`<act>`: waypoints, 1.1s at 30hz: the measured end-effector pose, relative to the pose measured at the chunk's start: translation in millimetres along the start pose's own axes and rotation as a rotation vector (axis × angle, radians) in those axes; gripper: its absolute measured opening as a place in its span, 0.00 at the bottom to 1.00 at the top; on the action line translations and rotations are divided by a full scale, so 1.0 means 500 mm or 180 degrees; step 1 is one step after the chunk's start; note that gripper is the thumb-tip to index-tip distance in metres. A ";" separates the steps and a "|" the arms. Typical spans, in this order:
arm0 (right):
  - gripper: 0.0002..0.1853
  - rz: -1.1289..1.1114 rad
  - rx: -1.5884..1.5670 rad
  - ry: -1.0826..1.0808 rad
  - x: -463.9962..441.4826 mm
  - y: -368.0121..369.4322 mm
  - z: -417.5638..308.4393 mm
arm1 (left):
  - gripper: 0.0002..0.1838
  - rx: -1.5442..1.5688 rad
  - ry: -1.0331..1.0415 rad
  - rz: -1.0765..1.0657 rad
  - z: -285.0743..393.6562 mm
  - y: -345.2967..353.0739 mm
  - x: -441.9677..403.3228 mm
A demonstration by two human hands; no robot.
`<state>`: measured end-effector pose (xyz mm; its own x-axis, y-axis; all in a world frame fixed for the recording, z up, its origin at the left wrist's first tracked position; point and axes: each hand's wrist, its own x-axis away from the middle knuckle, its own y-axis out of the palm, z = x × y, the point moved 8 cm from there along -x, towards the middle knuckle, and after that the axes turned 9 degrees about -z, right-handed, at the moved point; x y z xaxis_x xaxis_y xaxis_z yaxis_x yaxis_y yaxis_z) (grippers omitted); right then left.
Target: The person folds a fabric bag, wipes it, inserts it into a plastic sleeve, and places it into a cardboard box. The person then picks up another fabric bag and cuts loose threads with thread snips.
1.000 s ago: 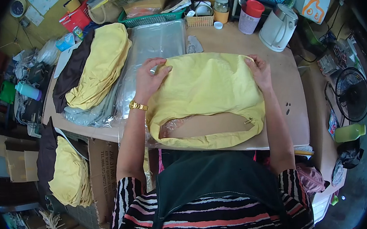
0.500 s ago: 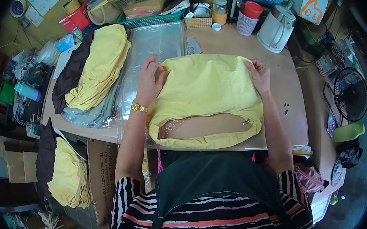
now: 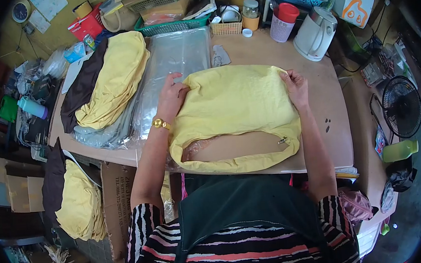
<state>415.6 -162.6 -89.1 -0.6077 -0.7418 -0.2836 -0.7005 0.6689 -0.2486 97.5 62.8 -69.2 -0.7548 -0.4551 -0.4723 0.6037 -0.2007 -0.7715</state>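
Note:
A yellow fabric cover (image 3: 235,99) lies spread on the table in front of me. Its long opening faces me, and a small zipper pull (image 3: 282,140) shows at the right end of it. At the far left corner, my left hand (image 3: 171,99), with a gold watch on the wrist, pinches the cloth between thumb and fingers. My right hand (image 3: 297,88) grips the far right corner the same way. Brown table surface and some clear plastic show through the opening.
Clear plastic bags (image 3: 176,49) lie behind my left hand. Folded yellow cloths (image 3: 116,79) are stacked beside dark ones (image 3: 87,92); another yellow pile (image 3: 79,203) is lower left. A white kettle (image 3: 316,34), a pink-and-red cup (image 3: 283,22) and baskets (image 3: 173,25) line the back.
The cover's far edge sits slightly lower in view and looks straighter. The left fingers have drawn in a little at their corner; the right hand stays at its corner.

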 end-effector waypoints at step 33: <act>0.06 0.0093 -0.0186 0.0110 0.044 -0.087 -0.065 | 0.09 0.1614 -0.0719 0.0060 0.073 -0.073 0.021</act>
<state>420.4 -209.8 -54.4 -0.6401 -0.7238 -0.2575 -0.7023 0.6872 -0.1860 76.6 33.6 -30.3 -0.7027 -0.6262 -0.3377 0.7065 -0.5578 -0.4356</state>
